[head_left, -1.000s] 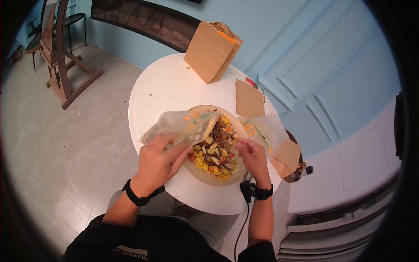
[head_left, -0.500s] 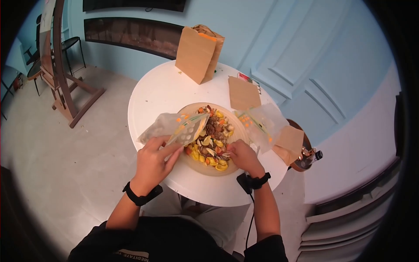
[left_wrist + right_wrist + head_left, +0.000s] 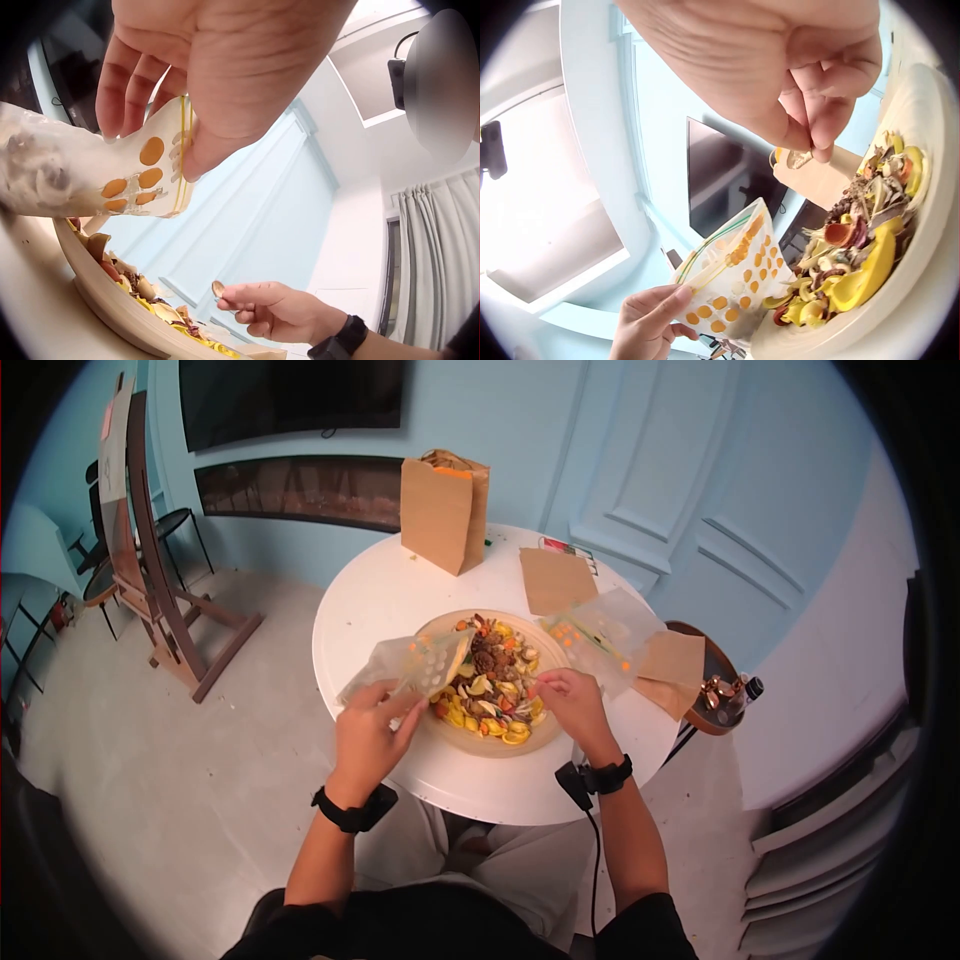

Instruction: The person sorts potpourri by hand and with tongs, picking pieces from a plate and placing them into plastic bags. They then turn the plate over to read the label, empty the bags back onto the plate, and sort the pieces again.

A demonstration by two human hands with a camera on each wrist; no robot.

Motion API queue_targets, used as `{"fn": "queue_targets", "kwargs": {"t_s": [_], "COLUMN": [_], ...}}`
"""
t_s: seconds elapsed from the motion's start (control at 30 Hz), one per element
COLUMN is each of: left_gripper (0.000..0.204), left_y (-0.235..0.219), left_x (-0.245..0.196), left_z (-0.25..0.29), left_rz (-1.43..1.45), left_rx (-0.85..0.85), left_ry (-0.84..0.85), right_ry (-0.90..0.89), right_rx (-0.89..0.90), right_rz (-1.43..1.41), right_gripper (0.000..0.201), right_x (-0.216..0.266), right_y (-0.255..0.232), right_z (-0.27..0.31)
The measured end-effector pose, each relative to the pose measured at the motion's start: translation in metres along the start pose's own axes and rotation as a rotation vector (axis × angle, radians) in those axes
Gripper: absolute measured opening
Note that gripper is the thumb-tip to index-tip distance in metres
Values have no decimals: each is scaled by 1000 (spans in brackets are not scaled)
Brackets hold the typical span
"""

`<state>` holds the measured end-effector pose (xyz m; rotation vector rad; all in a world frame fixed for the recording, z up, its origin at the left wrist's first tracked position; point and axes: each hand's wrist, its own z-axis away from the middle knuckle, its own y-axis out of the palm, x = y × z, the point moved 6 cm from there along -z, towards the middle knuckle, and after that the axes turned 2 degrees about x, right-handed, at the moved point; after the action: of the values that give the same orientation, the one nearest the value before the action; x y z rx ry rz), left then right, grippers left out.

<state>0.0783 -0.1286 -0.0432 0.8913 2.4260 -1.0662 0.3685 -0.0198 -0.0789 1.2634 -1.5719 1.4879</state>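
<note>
My left hand (image 3: 372,738) pinches the zip edge of a translucent resealable bag (image 3: 402,662) with orange dots. The bag leans over the left side of a shallow, pale round bowl (image 3: 478,748). Dried potpourri (image 3: 855,259) fills the bowl: yellow curled pieces, brown cones, orange and reddish bits. Over the bowl's right side, my right hand (image 3: 578,710) holds a small brown oval piece (image 3: 217,288) between thumb and fingertips. Through the bag's wall in the left wrist view, greyish contents show at its bottom end.
A second dotted zip bag (image 3: 603,632) lies right of the bowl, beside a flat brown paper piece (image 3: 558,582) and another brown paper bag (image 3: 672,668). At the back of the white table (image 3: 350,595) stands a paper carrier bag (image 3: 436,515). A side tray (image 3: 712,722) holds a bottle.
My right hand dipped into the potpourri, then rose a little with a small piece in its fingertips. My left hand stays on the bag. The head view has tilted upward.
</note>
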Motion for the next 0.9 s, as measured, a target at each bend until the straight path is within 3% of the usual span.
{"fn": "queue_targets", "kwargs": {"t_s": [0.13,0.23,0.37,0.5,0.7,0.83,0.9], "left_gripper": [11,12,12,13,11,10,11], "left_y": [-2,-4,-12,-27,-49,-51,-39], "left_x": [-2,-5,-3,17,34,39,40], "left_z": [-5,-10,-22,-46,-117,-132,-127], "left_rz": [-58,-94,-114,-160,-288,-382,-416], "left_rx": [-12,-21,-8,-47,-216,-276,-198], "left_ry": [83,124,133,134,233,252,253], "right_ry": [-91,-195,-328,-273,-226,-208,-209], "right_rx": [58,140,28,-85,-259,-266,-237], "right_rz": [-166,-38,405,315,430,398,391], "right_gripper": [21,22,24,24,21,21,23], "right_x": [61,110,126,129,119,114,113], "right_y": [34,75,96,71,32,21,15], "right_z": [9,4,-21,-37,-48,-60,-67]}}
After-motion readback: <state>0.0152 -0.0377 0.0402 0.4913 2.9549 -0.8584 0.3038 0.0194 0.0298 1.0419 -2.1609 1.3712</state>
